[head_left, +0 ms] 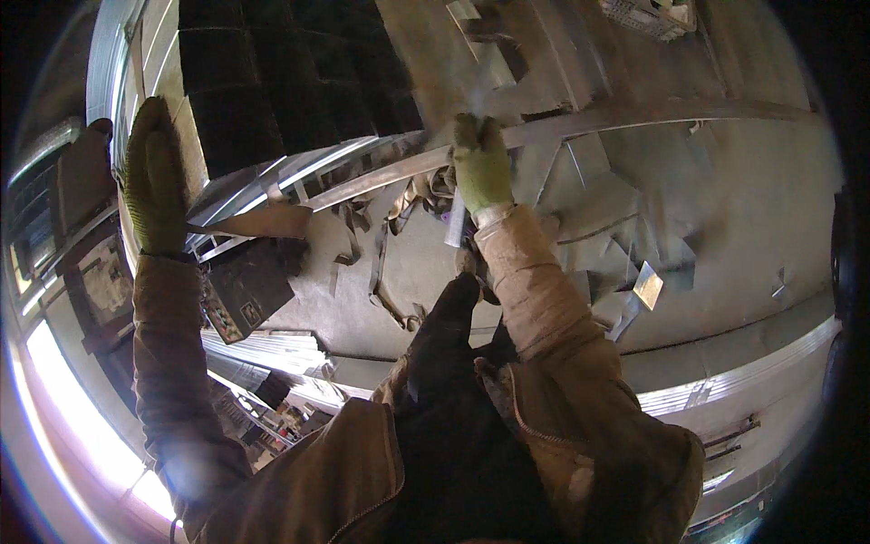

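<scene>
My left hand (156,186), in a pale green knit glove, is raised at the left with its fingers stretched out flat. It is beside the pale edge (188,136) of a large dark panel (290,86) with grid lines. My right hand (482,168), gloved alike, is closed over a long metal rail (634,121); what its fingers hold is hidden. A whitish strip (455,222) sticks out below that hand. Near my left wrist a brown flat piece (258,222) juts toward the middle.
Tangled straps (417,195) and scattered sheet offcuts (646,286) lie on the grey floor beyond the rail. A dark box (245,295) is below the panel, near a bundle of shiny long profiles (267,354). A crate (648,16) is at the top right.
</scene>
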`<state>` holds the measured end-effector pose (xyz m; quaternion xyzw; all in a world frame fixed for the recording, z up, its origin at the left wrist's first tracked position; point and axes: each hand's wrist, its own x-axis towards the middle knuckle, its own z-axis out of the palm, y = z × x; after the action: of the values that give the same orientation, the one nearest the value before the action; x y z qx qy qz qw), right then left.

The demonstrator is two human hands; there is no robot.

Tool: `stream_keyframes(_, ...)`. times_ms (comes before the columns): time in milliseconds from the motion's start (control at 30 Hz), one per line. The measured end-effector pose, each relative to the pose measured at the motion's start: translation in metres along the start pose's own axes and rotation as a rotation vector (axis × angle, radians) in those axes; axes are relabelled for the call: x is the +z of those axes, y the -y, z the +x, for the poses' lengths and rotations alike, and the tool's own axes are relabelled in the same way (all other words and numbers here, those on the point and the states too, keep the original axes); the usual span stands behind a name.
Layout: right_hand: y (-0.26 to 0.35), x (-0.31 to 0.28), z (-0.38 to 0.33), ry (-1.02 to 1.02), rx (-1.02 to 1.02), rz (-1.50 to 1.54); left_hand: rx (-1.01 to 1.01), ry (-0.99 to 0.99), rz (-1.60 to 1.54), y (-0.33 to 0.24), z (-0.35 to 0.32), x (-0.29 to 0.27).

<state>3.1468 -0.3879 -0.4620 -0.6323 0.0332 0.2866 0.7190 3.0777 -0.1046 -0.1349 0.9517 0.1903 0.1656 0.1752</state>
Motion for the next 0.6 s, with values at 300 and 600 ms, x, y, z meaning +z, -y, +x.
stream_keyframes(300,0.006,-0.006,-0.013,0.148,0.272,0.125,-0.014,0.019,-0.052,-0.007,-0.003,0.001)
stream_keyframes(600,0.034,0.004,0.032,0.128,0.207,0.089,-0.003,0.03,0.111,-0.016,-0.003,0.0)
